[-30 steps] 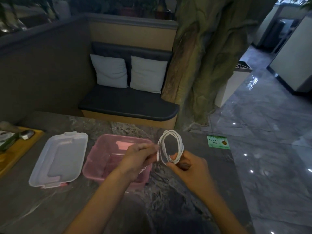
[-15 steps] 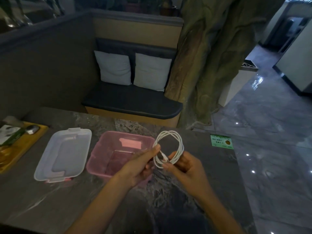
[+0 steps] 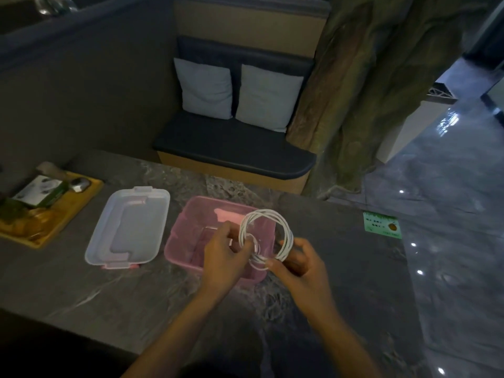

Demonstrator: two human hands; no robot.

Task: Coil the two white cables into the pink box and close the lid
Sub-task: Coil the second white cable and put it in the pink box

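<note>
A white cable [image 3: 283, 227] is wound into a round coil and held upright over the right side of the open pink box [image 3: 191, 222]. My right hand [image 3: 302, 268] pinches the bottom of the coil. My left hand [image 3: 226, 252] holds the coil's left side, its fingers working the loose end around the loops. The box stands on the dark stone table. Its whitish lid [image 3: 128, 227] lies flat to the left, with pink clips at both ends. I see only one cable.
A yellow wooden tray [image 3: 68, 211] with a small box, a spoon and other items sits at the far left. A green card [image 3: 381, 225] lies at the table's right end. Beyond the table are a bench with two cushions [image 3: 237, 91] and a tree-trunk pillar.
The coil has come left and down, from beside the box to over its right part. My left hand has gone from holding the cable end out to pressing it against the coil.
</note>
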